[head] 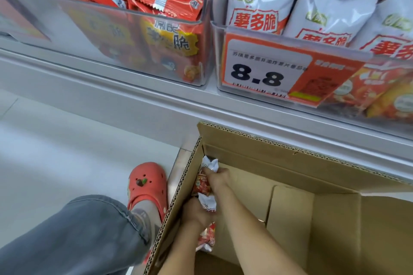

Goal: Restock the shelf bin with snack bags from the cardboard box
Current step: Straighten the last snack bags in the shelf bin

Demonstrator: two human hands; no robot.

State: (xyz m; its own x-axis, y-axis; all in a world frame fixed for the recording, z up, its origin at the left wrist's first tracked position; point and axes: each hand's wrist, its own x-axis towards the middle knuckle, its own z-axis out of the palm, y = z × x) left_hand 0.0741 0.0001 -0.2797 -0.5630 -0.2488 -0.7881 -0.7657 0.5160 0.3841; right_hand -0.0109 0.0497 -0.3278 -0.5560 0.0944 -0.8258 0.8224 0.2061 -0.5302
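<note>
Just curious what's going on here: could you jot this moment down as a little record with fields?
place: shop aisle, shelf above floor
cardboard box: open on floor, nearly empty
right hand: closed on far snack bag in box
left hand: closed on near snack bag in box
shelf bin: holds white bags, price tag reads 8.8
left bin: red packets

A pale, glossy floor (pixel 55 152) fills the left side, with faint tile seams near the left edge. Above it runs a white shelf ledge (pixel 138 100), stepped along its front and slanting down to the right. The light is even and soft, probably from overhead fittings, and throws only weak shadows on the floor.
</note>
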